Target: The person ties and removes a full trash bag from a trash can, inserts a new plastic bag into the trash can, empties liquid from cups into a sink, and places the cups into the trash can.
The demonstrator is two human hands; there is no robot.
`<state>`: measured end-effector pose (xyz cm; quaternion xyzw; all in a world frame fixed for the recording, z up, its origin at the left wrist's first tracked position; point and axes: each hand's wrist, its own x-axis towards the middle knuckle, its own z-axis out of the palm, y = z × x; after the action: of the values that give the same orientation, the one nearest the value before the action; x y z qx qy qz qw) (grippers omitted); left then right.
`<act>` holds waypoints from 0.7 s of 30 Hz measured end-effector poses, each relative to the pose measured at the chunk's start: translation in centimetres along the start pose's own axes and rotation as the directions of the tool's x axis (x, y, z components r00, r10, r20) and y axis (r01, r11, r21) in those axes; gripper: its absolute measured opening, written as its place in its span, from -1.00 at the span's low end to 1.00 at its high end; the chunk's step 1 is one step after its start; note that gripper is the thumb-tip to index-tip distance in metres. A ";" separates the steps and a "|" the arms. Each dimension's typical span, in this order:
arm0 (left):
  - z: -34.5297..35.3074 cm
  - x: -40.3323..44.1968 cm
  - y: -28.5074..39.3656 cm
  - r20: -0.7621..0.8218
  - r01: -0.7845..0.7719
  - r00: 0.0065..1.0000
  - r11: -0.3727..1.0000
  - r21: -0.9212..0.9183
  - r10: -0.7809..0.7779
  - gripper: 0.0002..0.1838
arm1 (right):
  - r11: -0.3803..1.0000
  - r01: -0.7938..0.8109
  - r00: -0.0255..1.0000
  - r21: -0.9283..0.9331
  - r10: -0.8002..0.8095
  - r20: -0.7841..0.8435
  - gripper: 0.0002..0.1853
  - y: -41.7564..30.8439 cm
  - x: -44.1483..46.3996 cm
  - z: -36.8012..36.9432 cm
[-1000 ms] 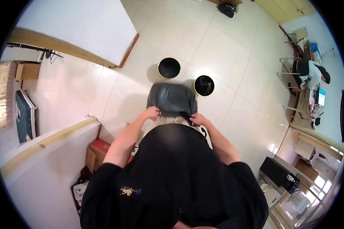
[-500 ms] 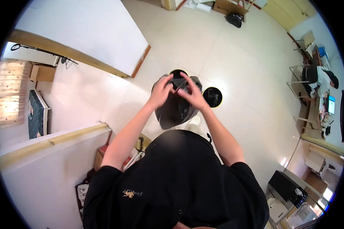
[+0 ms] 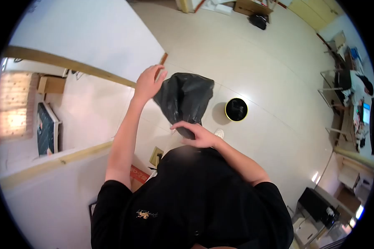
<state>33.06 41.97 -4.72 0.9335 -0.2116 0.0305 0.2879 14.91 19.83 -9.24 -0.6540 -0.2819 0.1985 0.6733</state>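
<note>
left hand (image 3: 150, 84), fingers apart, beside black bag (image 3: 187, 93), right hand (image 3: 199, 136) touching it, grip unclear

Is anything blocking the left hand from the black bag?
Nothing visible does: the left hand is open right beside the black bag's left side. The right hand is at the bag's near end, and the yellow-rimmed bin stands off to the right.

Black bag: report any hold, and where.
Cannot be told: the right hand is at the near end of the black bag, grip unclear; left hand open.
</note>
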 end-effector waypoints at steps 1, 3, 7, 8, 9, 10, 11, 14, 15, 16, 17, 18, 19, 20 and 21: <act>3.8 1.3 -4.2 0.013 0.023 1.000 0.993 0.115 -0.024 -0.48 | 0.998 -0.059 0.998 -0.001 0.059 -0.013 -0.39 -0.2 -0.5 -0.5; 12.7 1.3 -12.3 0.043 0.057 0.996 0.941 0.334 -0.076 -0.36 | 0.991 -0.132 0.983 -0.020 0.128 -0.133 -0.40 0.2 -1.6 -0.5; 22.7 -5.1 -19.7 0.875 0.851 0.420 0.439 -0.288 -0.241 -0.18 | 0.925 -0.373 0.802 -0.065 0.286 -0.525 -0.39 2.4 -3.2 -0.1; 21.7 -6.5 -17.6 0.937 0.940 0.275 0.263 -0.215 -0.215 -0.19 | 0.901 -0.432 0.713 -0.033 0.319 -0.624 -0.36 3.6 -4.2 0.0; 21.8 -7.1 -18.0 0.962 0.956 0.213 0.241 -0.168 -0.171 -0.24 | 0.877 -0.481 0.618 0.003 0.341 -0.708 -0.33 5.1 -5.5 0.2; 22.2 -7.0 -19.4 0.959 0.951 0.257 0.208 -0.228 -0.123 -0.29 | 0.871 -0.478 0.492 0.112 0.371 -0.788 -0.29 7.4 -6.4 0.1; 22.3 -7.6 -21.0 0.951 0.946 0.296 0.167 -0.279 -0.087 -0.34 | 0.861 -0.457 0.355 0.222 0.406 -0.842 -0.26 8.9 -7.3 0.3; 21.5 -6.6 -26.6 0.894 0.910 0.409 0.011 -0.414 -0.183 -0.48 | 0.807 -0.350 0.148 0.476 0.550 -0.822 -0.23 13.5 -9.2 -0.6; 21.9 -6.0 -28.5 0.839 0.874 0.473 0.026 -0.485 -0.268 -0.48 | 0.787 -0.405 0.162 0.467 0.564 -0.810 -0.26 15.2 -9.0 -0.8; 22.9 -5.6 -30.0 0.811 0.844 0.517 0.003 -0.537 -0.274 -0.51 | 0.763 -0.457 0.176 0.458 0.582 -0.794 -0.29 17.4 -8.8 -1.2; 23.0 -4.4 -30.3 0.778 0.808 0.562 -0.016 -0.589 -0.281 -0.54 | 0.740 -0.505 0.190 0.444 0.597 -0.779 -0.32 19.3 -8.8 -1.6; 22.9 -2.4 -30.0 0.770 0.793 0.576 -0.043 -0.608 -0.274 -0.56 | 0.755 -0.488 0.197 0.437 0.584 -0.788 -0.48 22.0 -8.1 -2.2; 23.1 -0.7 -30.0 0.799 0.827 0.528 -0.043 -0.561 -0.289 -0.56 | 0.730 -0.542 0.146 0.417 0.570 -0.808 -0.52 26.1 -8.6 -3.4; 23.6 0.9 -30.7 0.856 0.869 0.468 -0.064 -0.491 -0.218 -0.64 | 0.695 -0.594 0.092 0.405 0.559 -0.824 -0.56 30.8 -10.1 -4.5; 25.5 1.4 -32.1 0.904 0.906 0.402 -0.080 -0.416 -0.146 -0.71 | 0.655 -0.644 0.040 0.395 0.544 -0.838 -0.60 35.5 -11.8 -5.5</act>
<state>45.88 51.26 -42.54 0.4904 0.1747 -0.5349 0.6655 13.04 10.49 -45.82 -0.7275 0.4330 0.0441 0.5304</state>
